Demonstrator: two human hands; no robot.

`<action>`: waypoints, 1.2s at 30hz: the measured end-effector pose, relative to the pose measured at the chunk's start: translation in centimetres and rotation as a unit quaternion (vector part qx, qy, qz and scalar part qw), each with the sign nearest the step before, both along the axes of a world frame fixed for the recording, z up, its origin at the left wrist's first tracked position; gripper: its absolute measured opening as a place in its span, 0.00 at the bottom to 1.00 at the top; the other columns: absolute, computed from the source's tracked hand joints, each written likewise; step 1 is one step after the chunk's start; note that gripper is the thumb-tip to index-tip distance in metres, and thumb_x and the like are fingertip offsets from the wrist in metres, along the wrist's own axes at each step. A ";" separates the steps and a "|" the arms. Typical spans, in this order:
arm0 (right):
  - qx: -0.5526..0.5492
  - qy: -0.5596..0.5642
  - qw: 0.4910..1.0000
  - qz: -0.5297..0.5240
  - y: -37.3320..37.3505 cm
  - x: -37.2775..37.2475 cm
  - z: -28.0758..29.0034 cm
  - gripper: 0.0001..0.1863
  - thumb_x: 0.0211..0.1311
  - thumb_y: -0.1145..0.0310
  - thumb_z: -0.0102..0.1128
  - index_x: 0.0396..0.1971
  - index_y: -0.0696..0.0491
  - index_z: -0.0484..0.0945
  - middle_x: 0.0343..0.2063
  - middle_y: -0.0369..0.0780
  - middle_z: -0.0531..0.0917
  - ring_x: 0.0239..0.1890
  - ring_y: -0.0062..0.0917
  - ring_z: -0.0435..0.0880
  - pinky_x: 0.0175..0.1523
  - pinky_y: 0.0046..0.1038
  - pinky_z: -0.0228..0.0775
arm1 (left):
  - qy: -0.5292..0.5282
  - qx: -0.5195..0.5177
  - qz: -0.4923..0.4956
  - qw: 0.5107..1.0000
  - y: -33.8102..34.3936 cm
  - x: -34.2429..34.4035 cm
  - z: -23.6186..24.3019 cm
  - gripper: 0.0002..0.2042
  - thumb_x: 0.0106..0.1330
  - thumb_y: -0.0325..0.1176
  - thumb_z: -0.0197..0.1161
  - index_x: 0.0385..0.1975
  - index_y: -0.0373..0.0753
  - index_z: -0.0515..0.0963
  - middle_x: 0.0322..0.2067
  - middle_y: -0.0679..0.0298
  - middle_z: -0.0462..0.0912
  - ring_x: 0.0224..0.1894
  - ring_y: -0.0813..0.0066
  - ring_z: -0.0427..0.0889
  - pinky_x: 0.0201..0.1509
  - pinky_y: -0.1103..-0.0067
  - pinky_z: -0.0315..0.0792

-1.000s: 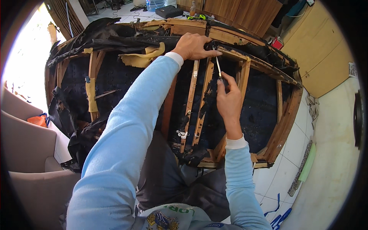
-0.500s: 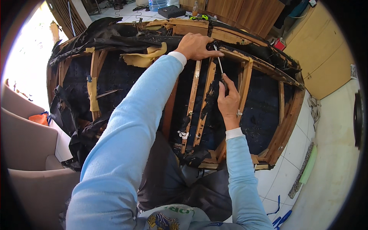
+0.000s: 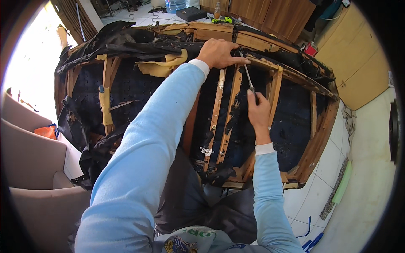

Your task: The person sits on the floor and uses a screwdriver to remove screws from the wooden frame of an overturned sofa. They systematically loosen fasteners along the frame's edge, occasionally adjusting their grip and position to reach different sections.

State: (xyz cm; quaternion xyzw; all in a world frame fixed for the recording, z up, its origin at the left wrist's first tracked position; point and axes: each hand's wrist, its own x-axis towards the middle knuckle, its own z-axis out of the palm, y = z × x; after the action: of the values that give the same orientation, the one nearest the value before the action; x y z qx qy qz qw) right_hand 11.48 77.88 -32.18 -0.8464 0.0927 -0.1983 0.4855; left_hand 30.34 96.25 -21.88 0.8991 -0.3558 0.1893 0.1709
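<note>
A stripped wooden furniture frame (image 3: 319, 122) with torn black fabric (image 3: 120, 46) and yellow foam scraps (image 3: 152, 67) fills the middle of the head view. My left hand (image 3: 217, 54) grips its far rail near the centre, thumb stretched rightward beside the tip of a thin steel screwdriver-like tool (image 3: 247, 71). The tool's dark handle is in my right hand (image 3: 258, 110), lower down and to the right, over the frame's inner slats. Its metal shaft slants up-left to the dark torn material at the rail, where I cannot make out exactly what the tip touches.
An upholstered chair (image 3: 33, 156) stands at the left. A black case (image 3: 190, 13), bottles and a neon-green tool (image 3: 221, 20) are on the tiles beyond the frame. Wooden cabinets and boards are at the back and right. A foam roll (image 3: 341, 181) and blue straps lie at lower right.
The view has shifted slightly, so the frame sits a little further right. My left hand stays on the rail; my right hand with the tool sits slightly lower, its fingers more closed round the handle.
</note>
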 end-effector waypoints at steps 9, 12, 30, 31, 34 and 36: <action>-0.192 -0.210 0.956 -0.074 1.2 0.4 -0.5 0.09 0.75 0.70 0.66 0.46 0.60 0.80 0.36 0.50 0.85 0.38 0.48 0.86 0.46 0.42 0.78 | 0.015 0.005 0.005 1.000 0.0 0.0 0.3 0.52 0.55 0.88 0.60 0.60 0.43 0.89 0.48 0.46 0.92 0.52 0.48 0.91 0.61 0.61 0.82; -0.045 -0.157 0.986 -0.039 2.0 -0.3 -0.7 0.10 0.76 0.68 0.67 0.47 0.60 0.80 0.34 0.44 0.85 0.35 0.36 0.86 0.42 0.37 0.77 | 0.015 0.000 0.003 1.000 0.2 0.0 0.1 0.53 0.53 0.89 0.60 0.60 0.43 0.89 0.48 0.46 0.93 0.52 0.48 0.92 0.61 0.61 0.82; 0.337 0.026 0.939 0.057 1.9 -2.6 1.4 0.20 0.83 0.54 0.63 0.51 0.57 0.89 0.23 0.30 0.78 0.22 0.09 0.72 0.24 0.16 0.62 | 0.055 0.021 0.034 0.998 -0.5 -0.4 0.8 0.60 0.44 0.95 0.56 0.59 0.44 0.90 0.46 0.48 0.94 0.50 0.51 0.93 0.60 0.62 0.84; 0.338 0.028 0.939 0.055 2.1 -2.6 1.4 0.20 0.83 0.54 0.63 0.51 0.58 0.89 0.23 0.30 0.79 0.23 0.10 0.73 0.24 0.17 0.62 | 0.052 0.022 0.037 0.998 -0.4 -0.4 0.7 0.60 0.44 0.95 0.56 0.60 0.44 0.90 0.46 0.49 0.94 0.50 0.51 0.93 0.60 0.62 0.84; 0.270 0.001 0.962 0.036 2.3 -3.0 -0.1 0.20 0.83 0.55 0.62 0.51 0.59 0.89 0.22 0.30 0.79 0.24 0.11 0.74 0.27 0.20 0.63 | 0.063 0.039 0.034 0.997 -0.5 -0.7 1.2 0.60 0.44 0.95 0.56 0.60 0.44 0.89 0.46 0.49 0.94 0.49 0.51 0.93 0.59 0.62 0.84; 0.210 -0.026 0.977 0.026 3.0 -2.7 -0.5 0.20 0.84 0.56 0.61 0.51 0.60 0.89 0.22 0.31 0.80 0.24 0.13 0.75 0.29 0.22 0.64 | 0.025 0.035 0.036 0.998 -0.4 -0.6 0.8 0.59 0.45 0.95 0.56 0.59 0.44 0.90 0.46 0.49 0.94 0.48 0.51 0.93 0.58 0.62 0.84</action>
State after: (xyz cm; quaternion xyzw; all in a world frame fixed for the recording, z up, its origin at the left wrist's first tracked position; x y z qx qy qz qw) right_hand 8.78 80.86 -32.67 -0.7219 0.0980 -0.1836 0.6600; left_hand 29.72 95.84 -21.07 0.9213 -0.3249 0.1603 0.1413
